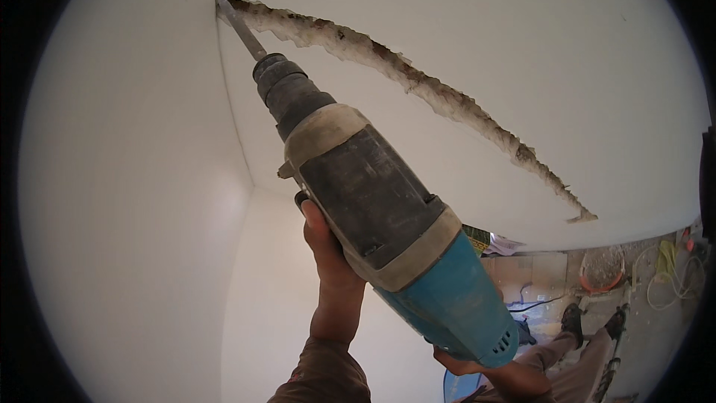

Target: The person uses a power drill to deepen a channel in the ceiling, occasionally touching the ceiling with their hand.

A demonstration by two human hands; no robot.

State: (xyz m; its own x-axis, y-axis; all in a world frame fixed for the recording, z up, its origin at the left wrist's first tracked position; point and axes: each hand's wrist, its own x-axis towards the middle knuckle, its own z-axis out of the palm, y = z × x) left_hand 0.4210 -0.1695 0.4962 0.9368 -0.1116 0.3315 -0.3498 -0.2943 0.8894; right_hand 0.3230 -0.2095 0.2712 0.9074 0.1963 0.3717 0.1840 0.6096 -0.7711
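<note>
A rotary hammer (365, 186) with a teal rear housing and a dusty black and beige body slants across the middle. Its flat chisel bit (245, 30) points up and left, the tip at the left end of a rough groove (425, 89) cut in the white surface, beside the corner line. My left hand (328, 246) is closed at the tool's left side, thumb showing and other fingers hidden behind the body. At the rear end, my right hand (459, 362) grips low behind the teal housing, which hides most of its fingers.
A plain white wall (127, 179) rises on the left and meets the grooved surface at a corner. Far below at lower right are an orange-rimmed bucket (601, 283), cables, metal rails and my shoes (573, 321).
</note>
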